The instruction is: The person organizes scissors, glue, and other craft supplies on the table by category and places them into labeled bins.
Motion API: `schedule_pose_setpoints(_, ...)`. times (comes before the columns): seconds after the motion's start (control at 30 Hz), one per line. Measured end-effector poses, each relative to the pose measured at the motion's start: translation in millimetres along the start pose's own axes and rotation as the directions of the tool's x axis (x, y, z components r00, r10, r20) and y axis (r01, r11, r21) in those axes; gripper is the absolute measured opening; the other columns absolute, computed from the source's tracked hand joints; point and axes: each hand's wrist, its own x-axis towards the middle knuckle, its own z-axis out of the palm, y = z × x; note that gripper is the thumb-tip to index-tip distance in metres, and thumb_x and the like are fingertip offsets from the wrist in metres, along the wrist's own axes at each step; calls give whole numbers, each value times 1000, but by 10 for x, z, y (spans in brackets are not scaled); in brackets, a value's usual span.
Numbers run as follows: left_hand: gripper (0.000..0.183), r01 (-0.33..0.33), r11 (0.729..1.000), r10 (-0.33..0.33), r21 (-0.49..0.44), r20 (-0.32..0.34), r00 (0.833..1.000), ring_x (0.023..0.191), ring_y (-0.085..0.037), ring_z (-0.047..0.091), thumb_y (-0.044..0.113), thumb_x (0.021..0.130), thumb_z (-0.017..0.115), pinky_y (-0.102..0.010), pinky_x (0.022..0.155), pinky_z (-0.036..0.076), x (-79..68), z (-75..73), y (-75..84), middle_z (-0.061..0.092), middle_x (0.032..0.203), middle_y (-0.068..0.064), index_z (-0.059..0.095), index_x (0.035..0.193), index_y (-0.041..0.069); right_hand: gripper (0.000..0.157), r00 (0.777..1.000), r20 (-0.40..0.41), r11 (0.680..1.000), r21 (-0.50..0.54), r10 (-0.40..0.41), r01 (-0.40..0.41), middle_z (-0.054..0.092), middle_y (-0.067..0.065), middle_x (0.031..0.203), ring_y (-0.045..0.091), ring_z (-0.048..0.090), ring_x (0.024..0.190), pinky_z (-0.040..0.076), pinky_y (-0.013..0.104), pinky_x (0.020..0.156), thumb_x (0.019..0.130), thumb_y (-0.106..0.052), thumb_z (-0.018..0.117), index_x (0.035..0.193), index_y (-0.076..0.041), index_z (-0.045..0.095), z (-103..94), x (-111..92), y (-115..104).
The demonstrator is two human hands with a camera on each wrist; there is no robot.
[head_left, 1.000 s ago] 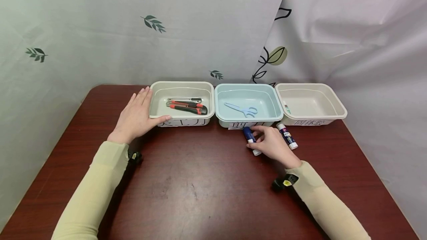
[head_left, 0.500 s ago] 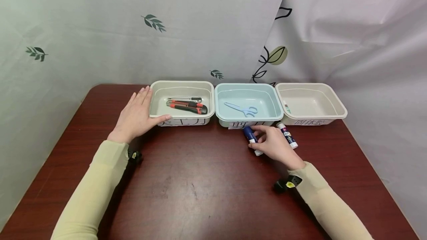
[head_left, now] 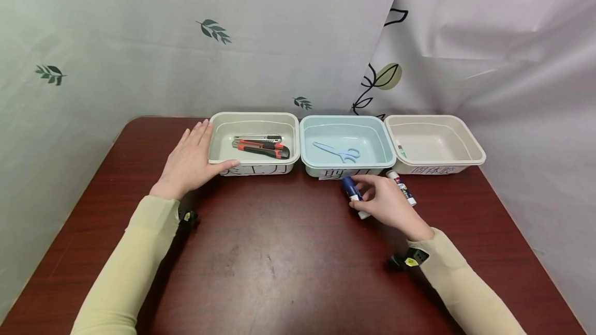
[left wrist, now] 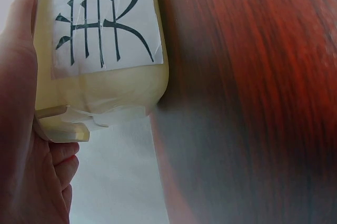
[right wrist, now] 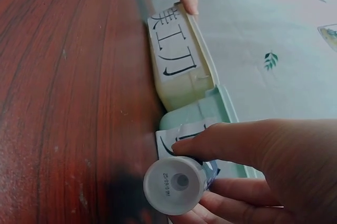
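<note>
My right hand (head_left: 388, 200) pinches a glue stick (head_left: 351, 188) with a blue cap and white base, in front of the light blue bin (head_left: 321, 165). The right wrist view shows the glue stick's round white base (right wrist: 171, 190) end-on, with the thumb along its side. A second glue stick (head_left: 401, 187) lies on the table just beyond that hand, partly hidden by it. My left hand (head_left: 188, 164) rests with straight fingers on the left end of the beige bin (head_left: 216, 141), thumb over its front rim. Utility knives (head_left: 263, 149) lie inside this bin.
Blue scissors (head_left: 342, 152) lie in the light blue bin. Another beige bin (head_left: 447, 141), on the right, holds a small green-and-white item (head_left: 401, 151). All three bins stand in a row at the back of the dark red wooden table (head_left: 261, 252), with labels in front. A patterned curtain hangs behind.
My right hand has shifted slightly to the right with the glue stick, now covering more of the second one. My left hand stays where it was.
</note>
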Motion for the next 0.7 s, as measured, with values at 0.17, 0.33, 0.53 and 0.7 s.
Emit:
schedule_pose_setpoints(0.17, 119, 1, 1000, -1, 0, 0, 1000, 153, -36, 13, 78, 86, 58, -43, 125, 2, -5, 6, -2, 16, 165, -24, 15, 160, -6, 57, 1000, 4, 1000, -4, -8, 8, 70, 1, 84, 13, 66, 72, 57, 27, 62, 78, -9, 87, 130, 1, 67, -27, -13, -35)
schedule_pose_setpoints(0.33, 119, 0, 1000, 0, 0, -6, 1000, 153, -36, 13, 78, 86, 58, -43, 125, 3, 4, 13, -3, 17, 166, -24, 16, 160, -6, 56, 1000, 2, 1000, -17, -15, 15, 70, 1, 85, 12, 66, 73, 57, 29, 65, 78, -9, 87, 130, 0, 67, -68, -27, -84)
schedule_pose_setpoints(0.53, 118, 1, 1000, -1, 3, -8, 1000, 153, -35, 13, 78, 87, 57, -45, 125, 5, 10, 22, -11, 17, 165, -24, 17, 160, -6, 53, 999, -16, 997, -62, -45, 44, 72, -1, 83, 10, 67, 71, 56, 31, 72, 78, -10, 88, 127, -2, 69, -130, -44, -123)
schedule_pose_setpoints(0.7, 119, 0, 1000, 0, 2, -12, 1000, 153, -35, 13, 78, 86, 59, -46, 125, 6, 5, 16, -7, 18, 165, -24, 18, 160, -6, 54, 997, -37, 997, -47, -68, 66, 72, 2, 85, 11, 67, 72, 58, 27, 66, 77, -8, 89, 127, -2, 70, -184, -47, -132)
